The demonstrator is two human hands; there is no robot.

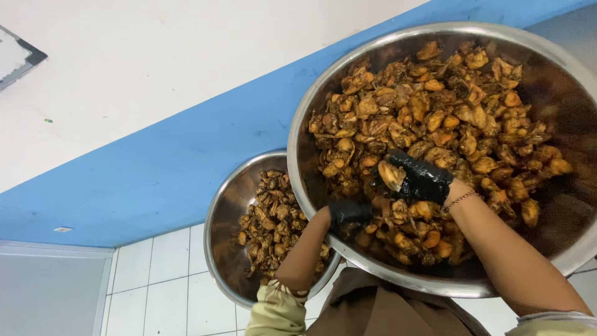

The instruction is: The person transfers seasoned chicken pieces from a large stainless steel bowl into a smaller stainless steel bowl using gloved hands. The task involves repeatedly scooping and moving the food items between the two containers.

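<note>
Large bowl: a wide steel bowl heaped with browned, glossy cooked pieces, piled close to the rim on the side nearest the person.
Small bowl: a second steel bowl just beside and partly under the large one, about half full of darker pieces.
Right hand: the right hand in a black glove rests on the heap, its grip partly curled around 1 pale piece held between thumb and fingers.
Left hand: the left hand, also gloved in black, lies low at the near edge of the heap; fingers look bent into the pile, but I cannot tell whether they have closed on anything.
Where the pieces are: nearly all in the 2 bowls; the 1 lifted piece sits just above the heap, at the middle of the large bowl.
Risk, spill: the heap stands near the rim by the left hand, so a sideways sweep could push pieces over the edge onto the tiled floor.
Risk, slip: the pieces look oily, and a loose grip on slick gloves may let the held piece drop back.
Risk, tipping: the large bowl overlaps the small one; leaning weight on its near rim could rock it.
Risk, sleeve: the pale cuff hangs close to the small bowl and could get soiled.
</note>
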